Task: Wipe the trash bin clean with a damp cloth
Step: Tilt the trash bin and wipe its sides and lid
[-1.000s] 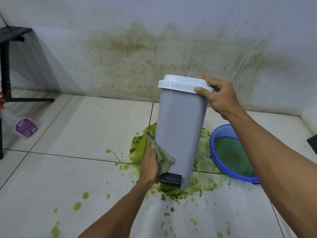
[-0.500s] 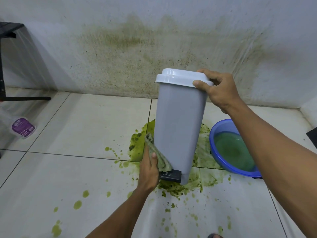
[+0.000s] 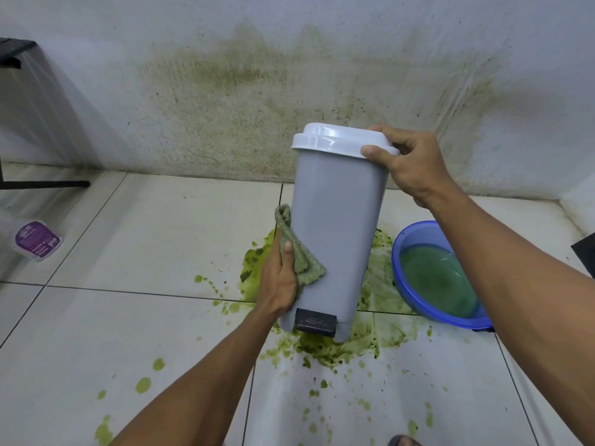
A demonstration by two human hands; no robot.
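Left hand [image 3: 278,281] grips a folded green cloth [image 3: 302,255], thumb on top, fingers curled behind it, and presses it to the lower left side of the trash bin [image 3: 335,226]. Right hand [image 3: 409,165] clamps the white lid [image 3: 338,140] at its right edge, thumb on the front rim and fingers over the top, steadying the bin. The bin stands tilted, its top leaning slightly left, with its base and black pedal [image 3: 315,321] over a green spill [image 3: 331,346] on the tiled floor (cannot tell if the base touches down).

Step in hand: wiping the grey side wall, likely mid-stroke. The front face looks clean; the back is hidden.

Next move probably calls for turning the bin with the right hand to bring unwiped sides round, and rinsing the cloth in the blue basin [image 3: 415,230] just right of the bin, which holds greenish water.
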